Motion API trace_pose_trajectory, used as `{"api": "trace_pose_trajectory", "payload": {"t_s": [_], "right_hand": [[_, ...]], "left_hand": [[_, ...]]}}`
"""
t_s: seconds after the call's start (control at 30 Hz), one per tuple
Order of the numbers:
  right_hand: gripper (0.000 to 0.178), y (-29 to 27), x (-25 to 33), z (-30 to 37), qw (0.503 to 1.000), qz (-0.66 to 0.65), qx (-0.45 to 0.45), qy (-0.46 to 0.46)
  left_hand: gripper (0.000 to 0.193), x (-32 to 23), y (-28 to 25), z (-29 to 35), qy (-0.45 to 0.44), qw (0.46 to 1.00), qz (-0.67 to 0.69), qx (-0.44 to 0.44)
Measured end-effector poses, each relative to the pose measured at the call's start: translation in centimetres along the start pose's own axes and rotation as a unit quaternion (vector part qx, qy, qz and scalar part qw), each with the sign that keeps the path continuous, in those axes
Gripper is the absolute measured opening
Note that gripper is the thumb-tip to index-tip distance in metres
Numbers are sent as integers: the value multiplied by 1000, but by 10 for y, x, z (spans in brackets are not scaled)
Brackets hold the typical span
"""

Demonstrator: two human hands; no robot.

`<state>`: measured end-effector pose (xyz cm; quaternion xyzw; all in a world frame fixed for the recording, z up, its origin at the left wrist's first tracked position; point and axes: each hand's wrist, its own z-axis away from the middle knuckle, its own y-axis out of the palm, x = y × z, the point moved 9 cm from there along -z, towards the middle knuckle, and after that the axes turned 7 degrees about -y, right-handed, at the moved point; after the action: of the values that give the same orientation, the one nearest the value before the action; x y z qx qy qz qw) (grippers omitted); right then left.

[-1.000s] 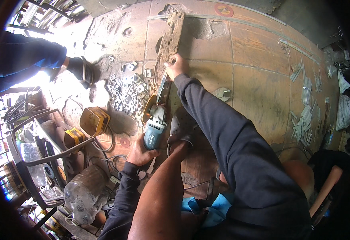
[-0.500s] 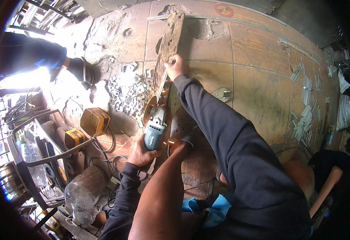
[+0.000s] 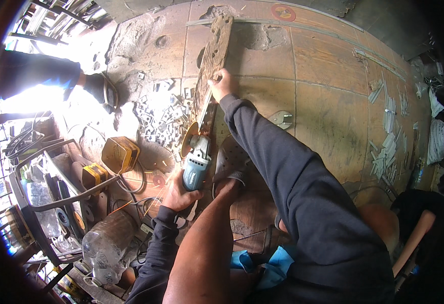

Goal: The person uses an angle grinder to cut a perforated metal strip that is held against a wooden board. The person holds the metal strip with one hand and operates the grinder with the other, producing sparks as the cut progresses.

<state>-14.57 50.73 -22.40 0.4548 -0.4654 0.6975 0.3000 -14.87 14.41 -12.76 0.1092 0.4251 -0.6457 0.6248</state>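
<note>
My left hand (image 3: 179, 194) is wrapped round the teal body of an angle grinder (image 3: 195, 171). The grinder's thin disc (image 3: 187, 139) meets the near end of a narrow metal strip (image 3: 206, 108), and small sparks fly back past my left wrist. With fingers closed, my right hand (image 3: 223, 84) grips that strip against a worn wooden plank (image 3: 216, 49), which lies lengthwise on the floor. My shod foot (image 3: 231, 158) rests just right of the grinder. Left of the plank lies a heap of small cut metal pieces (image 3: 163, 115).
Locking pliers (image 3: 282, 119) lie under my right forearm. Metal strips (image 3: 388, 147) are scattered at the right. Yellow cut-open containers (image 3: 121, 154), cables, a metal frame and a clear plastic jug (image 3: 105, 248) crowd the left. Another person's foot (image 3: 102, 91) stands at the upper left.
The sparks now stream in thin lines toward the lower left, where before there were bright spots by my ankle. The other person's leg has shifted slightly. My hands hold nearly the same place.
</note>
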Motion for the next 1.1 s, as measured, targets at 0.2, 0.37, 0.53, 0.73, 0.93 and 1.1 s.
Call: {"api": "trace_pose_trajectory", "payload": {"t_s": [0.2,0.37,0.53,0.73,0.93,1.1], "right_hand": [[33,2,0,-1,1000,-2,-9,-25],[34,-7,12,5,997,35,-27,-57],[33,-9,11,6,999,27,-13,-31],[30,-11,16,7,998,38,-29,-49],[29,-8,13,6,997,39,-33,-54],[29,-2,1,3,1000,-19,-5,3]], "left_hand": [[92,8,-1,-2,-17,1000,-8,-8],[96,10,0,-4,-5,1000,0,-15],[97,11,0,-10,15,1000,0,-20],[90,9,-2,-3,-15,1000,-21,-16],[82,6,-4,4,-1,998,-48,-31],[81,4,-4,6,-13,998,-58,-34]]}}
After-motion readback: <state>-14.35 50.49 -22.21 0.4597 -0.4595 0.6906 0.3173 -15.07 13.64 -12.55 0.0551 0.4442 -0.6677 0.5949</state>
